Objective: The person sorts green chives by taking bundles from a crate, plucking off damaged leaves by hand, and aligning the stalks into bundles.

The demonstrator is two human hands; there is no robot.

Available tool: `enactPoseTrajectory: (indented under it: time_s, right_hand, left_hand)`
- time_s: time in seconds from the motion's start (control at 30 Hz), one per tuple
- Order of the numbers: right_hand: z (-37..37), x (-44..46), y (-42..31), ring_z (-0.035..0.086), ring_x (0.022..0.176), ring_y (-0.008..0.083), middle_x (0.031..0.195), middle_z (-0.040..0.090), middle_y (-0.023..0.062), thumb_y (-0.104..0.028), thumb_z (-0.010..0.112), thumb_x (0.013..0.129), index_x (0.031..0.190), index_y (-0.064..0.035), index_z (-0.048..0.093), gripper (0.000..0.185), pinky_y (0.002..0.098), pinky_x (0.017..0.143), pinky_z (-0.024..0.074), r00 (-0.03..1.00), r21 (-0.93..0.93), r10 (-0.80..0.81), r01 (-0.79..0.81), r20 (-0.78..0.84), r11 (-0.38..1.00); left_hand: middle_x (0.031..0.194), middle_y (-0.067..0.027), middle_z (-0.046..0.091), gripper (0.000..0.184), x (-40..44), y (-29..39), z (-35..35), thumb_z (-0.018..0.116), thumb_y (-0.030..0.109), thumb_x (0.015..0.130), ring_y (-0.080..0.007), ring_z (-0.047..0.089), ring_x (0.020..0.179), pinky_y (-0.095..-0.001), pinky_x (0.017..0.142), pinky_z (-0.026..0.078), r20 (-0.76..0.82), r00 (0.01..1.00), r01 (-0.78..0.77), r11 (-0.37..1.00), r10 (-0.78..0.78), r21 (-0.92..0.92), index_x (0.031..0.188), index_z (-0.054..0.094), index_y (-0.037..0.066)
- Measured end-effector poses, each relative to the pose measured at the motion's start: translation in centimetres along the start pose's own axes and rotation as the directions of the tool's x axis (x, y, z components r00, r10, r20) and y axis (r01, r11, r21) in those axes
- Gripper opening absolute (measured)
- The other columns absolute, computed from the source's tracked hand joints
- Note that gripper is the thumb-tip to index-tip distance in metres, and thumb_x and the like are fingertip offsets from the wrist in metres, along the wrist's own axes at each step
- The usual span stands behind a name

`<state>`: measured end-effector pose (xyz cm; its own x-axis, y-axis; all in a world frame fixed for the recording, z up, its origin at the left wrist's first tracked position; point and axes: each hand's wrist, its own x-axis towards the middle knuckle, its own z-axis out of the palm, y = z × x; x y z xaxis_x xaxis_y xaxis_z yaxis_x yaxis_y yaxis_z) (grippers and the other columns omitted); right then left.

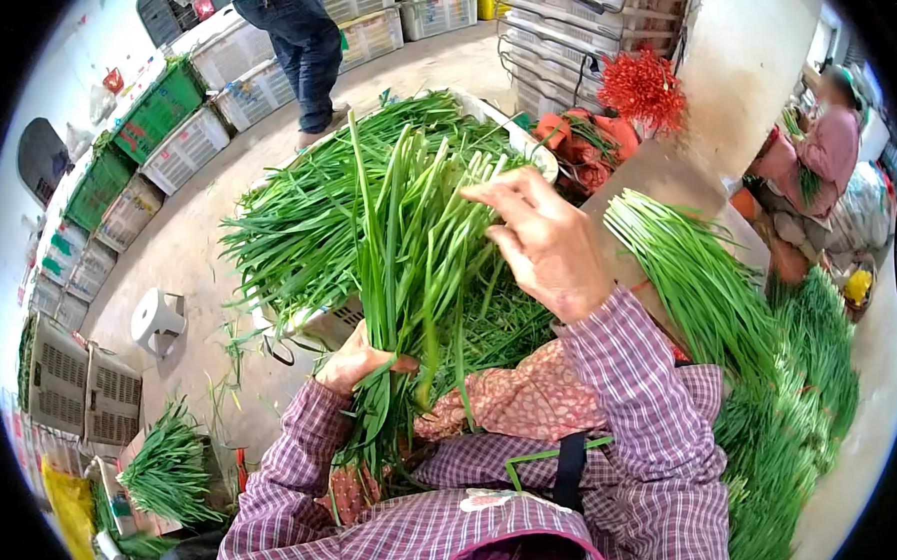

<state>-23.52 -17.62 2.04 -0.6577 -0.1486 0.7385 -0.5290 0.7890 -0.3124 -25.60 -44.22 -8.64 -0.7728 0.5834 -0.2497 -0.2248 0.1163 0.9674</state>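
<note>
Green chives (392, 237) with pale stems (436, 180); plaid sleeves (641, 377) in purple and white; bright red ties (643, 89), far right; green and white crates (161, 110), far left.

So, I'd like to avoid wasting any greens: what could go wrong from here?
The bunch could shed stalks, since they fan out loosely above the left hand. The heap overhangs its white container, so some might drop to the floor. The right sleeve is close to the bundle beside it and might nudge it.
</note>
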Motion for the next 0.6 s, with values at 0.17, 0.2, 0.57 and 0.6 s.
enactPoseTrajectory:
  time_s: [0.17,0.2,0.57,0.6]
  right_hand:
    - [0.6,0.0,1.1,0.063,0.084,0.0245,0.099,0.059,0.0058,-0.003,0.060,0.079,0.092,-0.0081,0.065,0.015,0.0354,0.073,0.0537,0.982,0.024,-0.123,0.121,0.144,0.992]
    - [0.3,0.0,1.2,0.063,0.084,0.0245,0.099,0.059,0.0058,-0.003,0.060,0.079,0.092,-0.0081,0.065,0.015,0.0354,0.073,0.0537,0.983,0.022,-0.121,0.119,0.140,0.993]
    - [0.4,-0.5,2.0,0.063,0.064,0.0071,0.079,0.067,0.0038,0.007,0.059,0.084,0.093,-0.0009,0.065,0.013,0.0227,0.055,0.0545,0.869,0.723,0.404,-0.473,0.287,0.504]
    - [-0.1,-0.3,2.3,0.063,0.064,0.0075,0.079,0.067,0.0037,0.006,0.059,0.085,0.093,-0.0018,0.065,0.012,0.0226,0.054,0.0546,0.874,0.732,0.435,-0.440,0.216,0.520]
  left_hand:
    - [0.107,-0.0013,0.064,0.063,0.3,-0.9,0.0,0.083,0.007,0.065,-0.0120,0.058,0.095,-0.0297,0.088,0.047,0.008,0.998,-0.060,0.996,0.059,0.069,0.120,0.055,0.003]
    - [0.105,-0.0008,0.065,0.062,0.2,-0.5,0.1,0.082,0.006,0.064,-0.0116,0.058,0.094,-0.0296,0.088,0.047,0.016,0.999,-0.050,0.998,0.049,0.037,0.120,0.055,0.003]
    - [0.097,0.0011,0.064,0.049,-0.6,0.6,-0.3,0.077,0.000,0.064,-0.0099,0.056,0.088,-0.0277,0.081,0.046,0.116,0.992,-0.022,0.977,0.047,-0.211,0.110,0.061,0.002]
    - [0.098,0.0000,0.064,0.048,-0.9,0.5,0.1,0.077,0.000,0.063,-0.0106,0.057,0.087,-0.0278,0.080,0.047,0.063,0.996,-0.045,0.953,0.067,-0.298,0.109,0.061,0.002]
